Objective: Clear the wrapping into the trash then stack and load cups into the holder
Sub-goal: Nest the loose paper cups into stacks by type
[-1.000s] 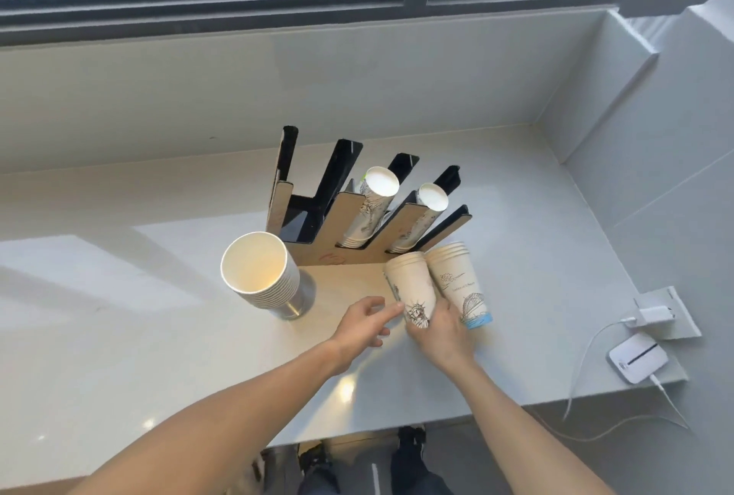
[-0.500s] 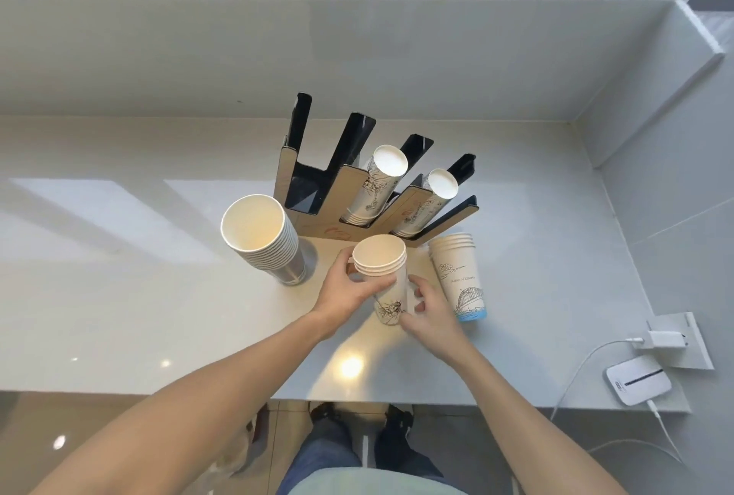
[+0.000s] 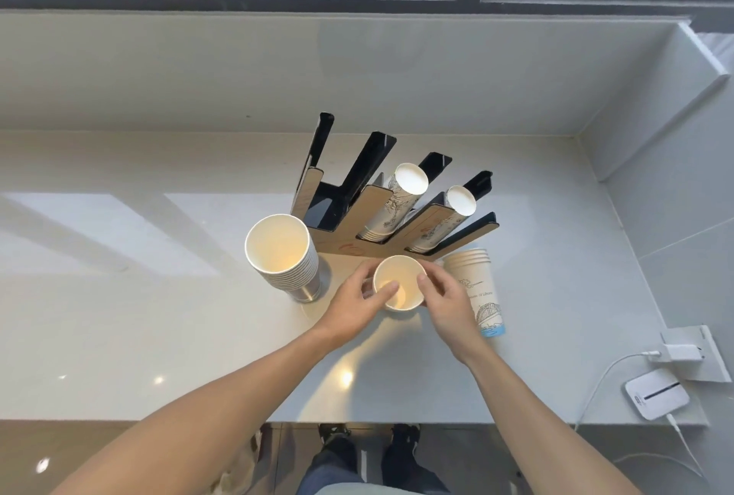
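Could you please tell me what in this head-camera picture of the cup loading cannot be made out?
- How many cups are in the held stack: head view looks straight into its mouth, and the left hand and right hand cover its sides.
- The lower ends of the two stacks in the holder: its front panel hides them.
- A trash bin or wrapping: none in the frame.
- The small print on the lying stack: too small.

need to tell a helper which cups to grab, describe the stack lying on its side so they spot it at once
Start at the slotted cup holder in the middle of the white counter. Just in front of its right end, past the right hand, lies a short stack of printed cups. It is the only stack lying down, with a blue band at its base.
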